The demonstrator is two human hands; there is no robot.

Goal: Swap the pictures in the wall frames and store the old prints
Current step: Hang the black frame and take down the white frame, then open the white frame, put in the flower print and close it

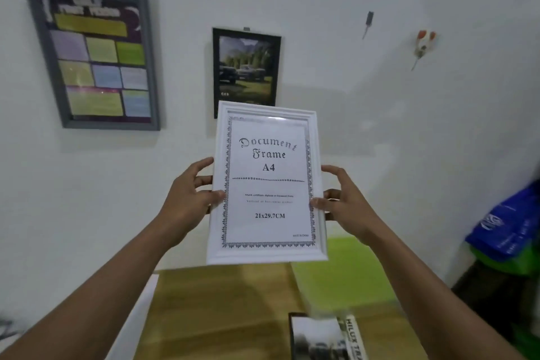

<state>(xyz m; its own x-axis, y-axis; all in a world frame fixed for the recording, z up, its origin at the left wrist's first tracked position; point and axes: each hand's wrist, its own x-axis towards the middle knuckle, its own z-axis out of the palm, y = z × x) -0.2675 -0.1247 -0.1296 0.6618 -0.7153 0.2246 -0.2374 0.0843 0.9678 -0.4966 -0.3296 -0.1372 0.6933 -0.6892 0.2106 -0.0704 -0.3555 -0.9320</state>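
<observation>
Both hands, left [190, 202] and right [346, 204], grip the white frame [267, 254] by its sides, stock insert inside. The grey frame [67, 96] and black frame [216, 73] hang on the wall, so most swapping looks undone.

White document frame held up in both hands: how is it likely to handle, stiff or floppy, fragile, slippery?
The white document frame probably stays stiff: it holds flat though gripped only at its side edges by the left hand and right hand. The glare near its top suggests a glazed front, so it may be fragile if dropped. The smooth moulding could be somewhat slippery.
</observation>
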